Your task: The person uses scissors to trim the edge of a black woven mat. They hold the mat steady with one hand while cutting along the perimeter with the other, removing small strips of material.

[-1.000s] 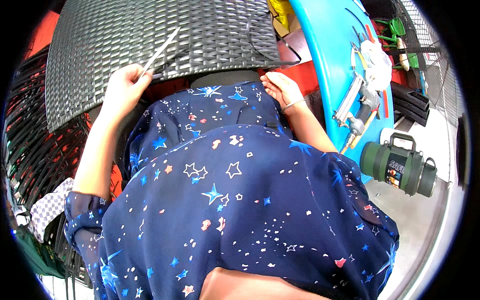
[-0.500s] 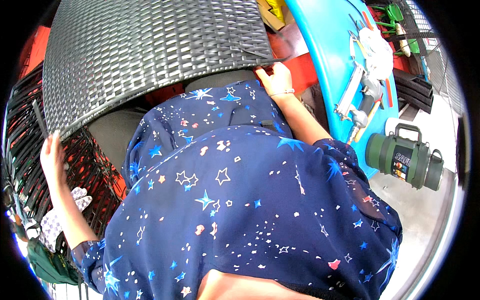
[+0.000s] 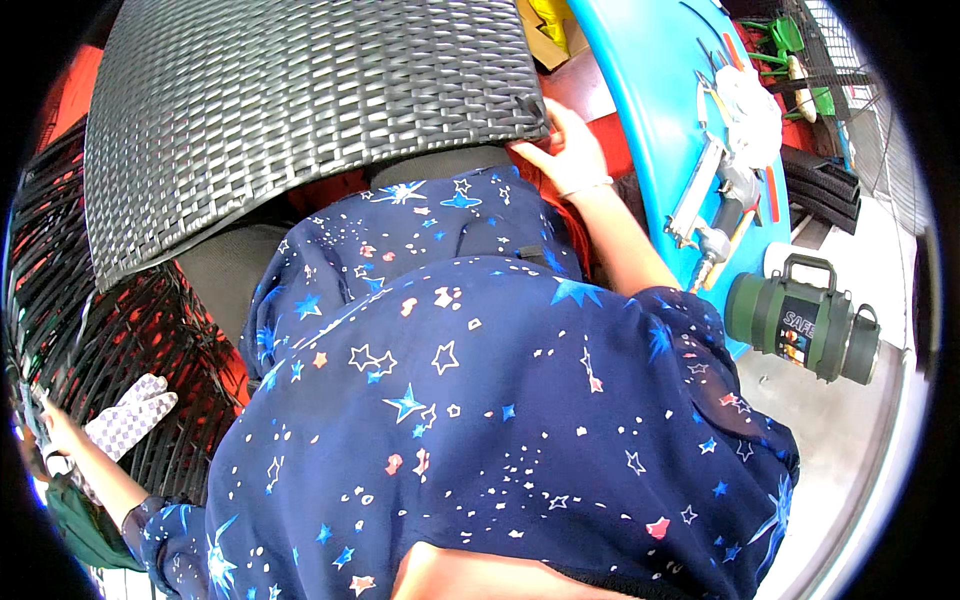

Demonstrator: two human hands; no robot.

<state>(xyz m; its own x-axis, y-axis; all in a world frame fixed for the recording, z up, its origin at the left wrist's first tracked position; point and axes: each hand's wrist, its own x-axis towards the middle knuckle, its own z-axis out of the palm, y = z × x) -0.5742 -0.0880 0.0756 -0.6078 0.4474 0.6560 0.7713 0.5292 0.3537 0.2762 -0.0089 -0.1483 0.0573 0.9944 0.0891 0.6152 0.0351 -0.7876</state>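
Observation:
Across my lap lies a large panel woven from flat, glossy black strips [image 3: 310,100], its near edge curving toward me. My right hand [image 3: 575,155] pinches its near right corner, the thumb below the edge and the fingers bent over it. Short strip ends stick up at that corner. Far to the left, my left hand [image 3: 65,432] is away from the panel, its fingers closed around a small greyish thing at the picture's rim that I cannot make out. Beside it lies a white and grey checked glove [image 3: 132,415], on a heap of loose black strips [image 3: 150,330].
On my right a blue table [image 3: 640,95] holds a pneumatic tool [image 3: 735,200], other hand tools and a crumpled clear plastic bag [image 3: 752,115]. A green flask [image 3: 800,320] lies beyond its near end. A dark green bag [image 3: 85,520] is at lower left.
My left hand has let go of the panel's left edge and moved down and left, past the glove. My right hand has shifted slightly and stays at the right corner.

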